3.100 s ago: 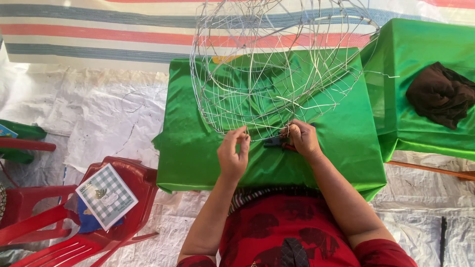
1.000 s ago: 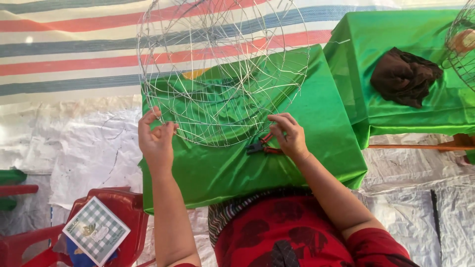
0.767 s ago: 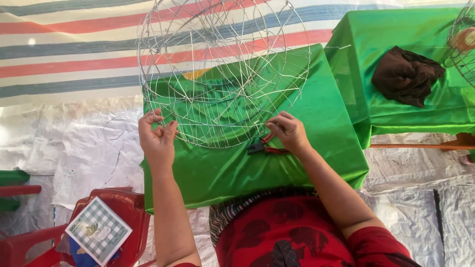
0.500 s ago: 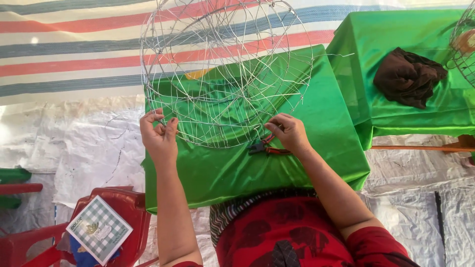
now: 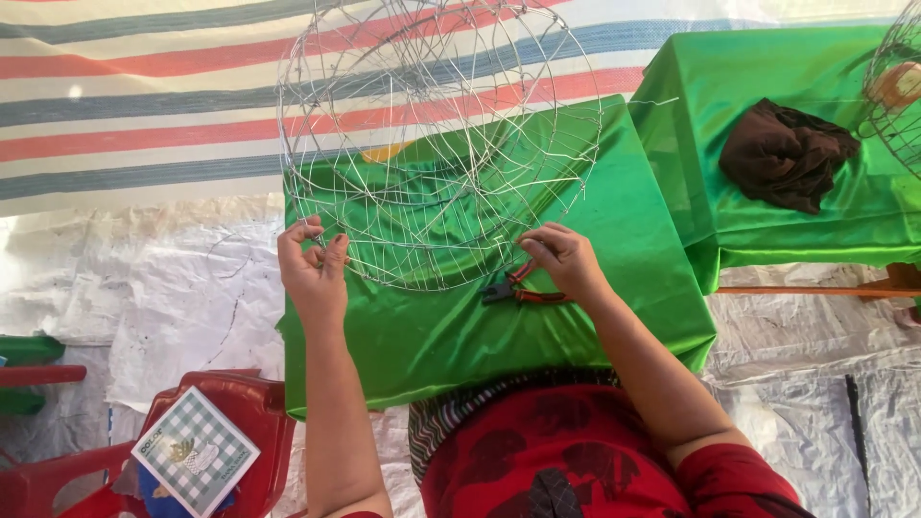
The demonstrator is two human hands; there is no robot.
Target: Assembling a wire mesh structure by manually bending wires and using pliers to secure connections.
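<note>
1. So there's one big round wire frame [image 5: 436, 144], a cage-like dome of thin silvery wires; it stands on the green-covered table [image 5: 460, 336] and takes up most of its far half, its bottom ring reaching toward the near edge; nothing sits inside it as far as I can see, just cloth and something small and yellow showing through the wires.
2. left hand [image 5: 312, 273] is at the table's left edge, fingers curled and pinched shut on the frame's lower-left rim wire; thumb and forefinger look closed right on it.
3. right hand [image 5: 566, 259] is at the frame's lower-right rim, fingers bent and mostly closed, tips touching the wire; can't tell if it's really gripping or just pressing there.
4. one pair of pliers [image 5: 518, 286] with red handles lies flat on the cloth just beside the right hand, partly under its fingers, toward the near edge.
5. a second green table [image 5: 729, 86] stands off to the right; one dark brown cloth [image 5: 787, 163] is bunched up near its middle, and a bit of another wire frame [image 5: 892, 86] pokes in at its far right corner.
6. one red plastic chair [image 5: 240, 432] sits at lower left and works as a holder; on its seat is one checked green-and-white box [image 5: 195, 463] on top of something blue.
</note>
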